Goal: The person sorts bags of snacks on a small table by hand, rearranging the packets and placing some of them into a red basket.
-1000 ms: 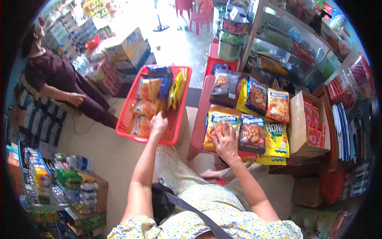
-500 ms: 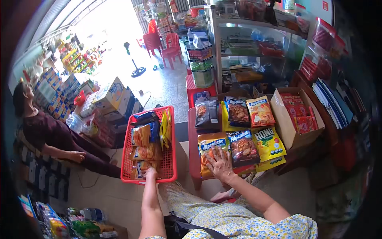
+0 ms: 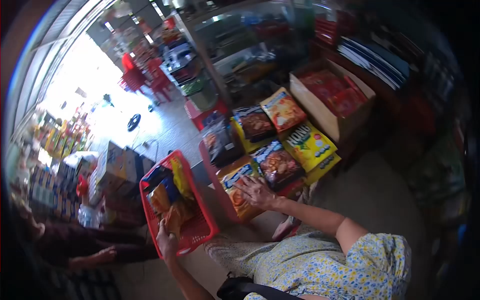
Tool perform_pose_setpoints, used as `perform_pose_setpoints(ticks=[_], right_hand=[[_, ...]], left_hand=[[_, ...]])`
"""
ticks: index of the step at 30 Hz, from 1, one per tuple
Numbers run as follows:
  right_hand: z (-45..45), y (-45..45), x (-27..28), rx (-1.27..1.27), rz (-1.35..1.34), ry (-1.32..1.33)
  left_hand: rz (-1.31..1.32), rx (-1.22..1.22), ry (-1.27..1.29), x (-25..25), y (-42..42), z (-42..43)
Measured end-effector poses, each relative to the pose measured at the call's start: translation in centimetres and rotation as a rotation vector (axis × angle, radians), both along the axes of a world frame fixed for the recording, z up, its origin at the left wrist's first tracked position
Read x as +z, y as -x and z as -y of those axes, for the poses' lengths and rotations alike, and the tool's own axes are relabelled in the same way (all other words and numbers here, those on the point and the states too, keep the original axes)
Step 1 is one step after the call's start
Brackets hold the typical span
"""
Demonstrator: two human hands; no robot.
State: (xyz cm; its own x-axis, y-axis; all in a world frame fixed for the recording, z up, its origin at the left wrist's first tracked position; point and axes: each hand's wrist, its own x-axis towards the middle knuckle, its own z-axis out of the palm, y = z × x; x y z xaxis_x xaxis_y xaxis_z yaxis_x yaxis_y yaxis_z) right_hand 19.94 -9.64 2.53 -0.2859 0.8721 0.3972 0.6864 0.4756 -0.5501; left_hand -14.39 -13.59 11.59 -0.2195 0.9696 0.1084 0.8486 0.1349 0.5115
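My left hand [image 3: 167, 241] grips an orange candy bag [image 3: 173, 220] at the near left side of a red plastic basket [image 3: 202, 212]. Other yellow, blue and orange bags lie in the basket's far part. With fingers spread, my right hand [image 3: 257, 193] rests flat on a yellow-orange Alpenliebe candy bag [image 3: 235, 174] at the table's near left corner. Beside it lies a dark Alpenliebe bag [image 3: 278, 165], then a yellow KONG-like bag [image 3: 310, 145] whose lettering is blurred. Behind these are a grey-black bag [image 3: 220, 140], a brown bag [image 3: 255, 123] and an orange bag [image 3: 283, 110].
A cardboard box [image 3: 356, 116] with red packets stands right of the bags. At the left is another person, whose hand [image 3: 95, 257] shows near stacked cartons [image 3: 117, 170]. Red chairs [image 3: 157, 77] and a glass cabinet [image 3: 250, 55] stand farther back.
The view has swung and tilted, blurring the surroundings. My left hand has moved to the basket's left side with the candy bag tilted up. My right hand stays on its bag.
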Motion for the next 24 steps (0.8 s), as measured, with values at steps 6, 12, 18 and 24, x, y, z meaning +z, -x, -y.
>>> perform_pose_setpoints(ticks=[6,12,18,24], right_hand=[[-1.2,-0.9,-1.5,-0.096,-0.430,0.096],[-1.2,-3.4,-0.5,0.021,-0.765,0.385],[-0.4,-4.5,1.6,-0.100,-0.472,0.358],[-1.7,-1.3,2.2,-0.053,-0.011,-0.040]], left_hand=[[0.002,-0.328,-0.394,0.1,-11.5,-0.6],[-0.209,-0.593,-0.429,-4.4,-20.6,-0.8],[-0.125,-0.763,-0.234,-4.9,-21.1,-0.5],[0.521,-0.746,-0.105,-4.7,-18.4,-1.1]])
